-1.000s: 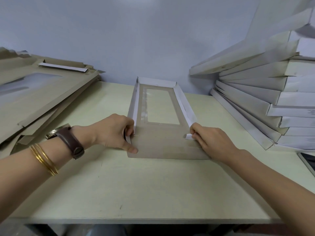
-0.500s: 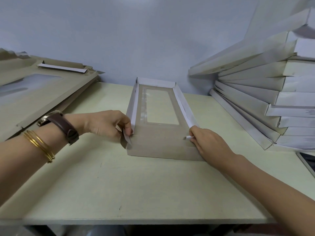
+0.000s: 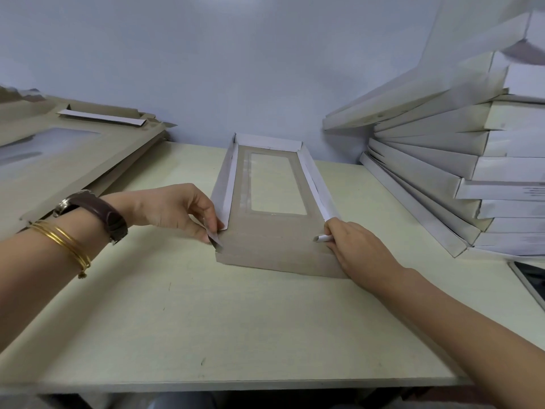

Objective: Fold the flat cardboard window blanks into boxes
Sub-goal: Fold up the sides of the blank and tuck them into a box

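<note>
A half-folded brown cardboard window box (image 3: 274, 240) lies in the middle of the table, its clear window facing down. Both long side walls and the far wall stand up, white inside. The near end flap is raised a little off the table. My left hand (image 3: 180, 211) pinches the small corner tab at the near end of the left wall. My right hand (image 3: 356, 249) holds the near right corner, with the white right tab sticking out between its fingers.
A pile of flat brown window blanks (image 3: 67, 160) slopes down at the left. A tall stack of folded white boxes (image 3: 472, 172) fills the right side. The pale table (image 3: 236, 320) runs to its front edge below. A dark flat object (image 3: 530, 278) lies at the far right.
The near end flap has lifted from flat on the table to slightly raised. My left hand moved from pressing the flap down to pinching the left corner tab. My right hand kept its corner.
</note>
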Available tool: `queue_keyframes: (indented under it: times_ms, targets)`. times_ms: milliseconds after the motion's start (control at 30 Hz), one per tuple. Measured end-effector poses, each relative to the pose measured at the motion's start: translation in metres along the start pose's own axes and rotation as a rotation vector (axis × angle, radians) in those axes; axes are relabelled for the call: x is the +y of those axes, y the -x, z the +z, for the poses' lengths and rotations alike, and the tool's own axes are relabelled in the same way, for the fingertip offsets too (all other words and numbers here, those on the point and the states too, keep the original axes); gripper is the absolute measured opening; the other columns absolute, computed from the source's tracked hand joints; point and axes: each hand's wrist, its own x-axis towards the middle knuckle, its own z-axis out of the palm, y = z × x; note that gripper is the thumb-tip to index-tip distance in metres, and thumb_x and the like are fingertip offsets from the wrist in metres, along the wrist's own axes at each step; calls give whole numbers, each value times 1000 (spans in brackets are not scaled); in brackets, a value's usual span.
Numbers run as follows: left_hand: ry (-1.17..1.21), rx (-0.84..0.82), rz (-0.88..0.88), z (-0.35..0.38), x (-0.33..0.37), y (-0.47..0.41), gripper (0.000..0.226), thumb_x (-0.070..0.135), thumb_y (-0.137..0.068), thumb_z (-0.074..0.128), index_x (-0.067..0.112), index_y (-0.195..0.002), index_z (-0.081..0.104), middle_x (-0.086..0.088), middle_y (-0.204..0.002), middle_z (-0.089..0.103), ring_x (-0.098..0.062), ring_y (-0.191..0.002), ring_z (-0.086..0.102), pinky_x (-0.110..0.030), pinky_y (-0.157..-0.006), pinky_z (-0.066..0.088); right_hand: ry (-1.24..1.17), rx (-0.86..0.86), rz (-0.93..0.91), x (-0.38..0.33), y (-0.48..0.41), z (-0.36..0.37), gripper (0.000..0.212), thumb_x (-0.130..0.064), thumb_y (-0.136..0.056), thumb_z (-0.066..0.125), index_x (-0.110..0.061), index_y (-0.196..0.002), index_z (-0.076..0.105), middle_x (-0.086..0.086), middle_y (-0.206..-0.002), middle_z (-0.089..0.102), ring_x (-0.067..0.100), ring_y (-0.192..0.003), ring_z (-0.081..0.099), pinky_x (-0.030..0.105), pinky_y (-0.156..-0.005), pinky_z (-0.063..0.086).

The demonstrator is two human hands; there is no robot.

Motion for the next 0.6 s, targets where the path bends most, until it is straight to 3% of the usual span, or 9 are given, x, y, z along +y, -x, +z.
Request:
queue_keyframes:
  times_ms: [100, 233, 367, 600]
  targets:
    - [68, -4, 3, -2, -3, 0, 12, 12, -73, 81, 19, -81, 77, 3, -99, 75, -21, -107, 66, -35, -96, 51, 12, 1, 1, 0, 0, -1, 16, -18, -102, 37, -11, -88, 40, 6, -77, 52, 28, -72, 46, 43, -64, 44]
    - [213, -10, 5, -5, -8, 1, 19, 21, -68, 79, 19, -88, 79, -3, -105, 74, -23, -112, 64, -31, -101, 48, 14, 0, 1, -1, 0, -1, 16, -16, -102, 38, -11, -87, 39, 4, -77, 51, 26, -72, 45, 41, -63, 44]
    - [341, -27, -39, -7, -18, -1, 24, 16, -70, 76, 14, -94, 78, -9, -112, 71, -22, -112, 64, -21, -92, 51, 17, -6, 12, -2, 0, -1, 15, -16, -102, 37, -12, -88, 39, 3, -77, 51, 26, -73, 46, 41, -64, 45]
    - [561, -42, -131, -9, -28, -3, 39, 9, -62, 80, -2, -98, 74, -20, -117, 67, -24, -108, 66, -20, -82, 55, 26, -12, -2, -1, 0, 1, 14, -16, -102, 36, -13, -88, 38, 4, -82, 54, 26, -76, 47, 43, -67, 46]
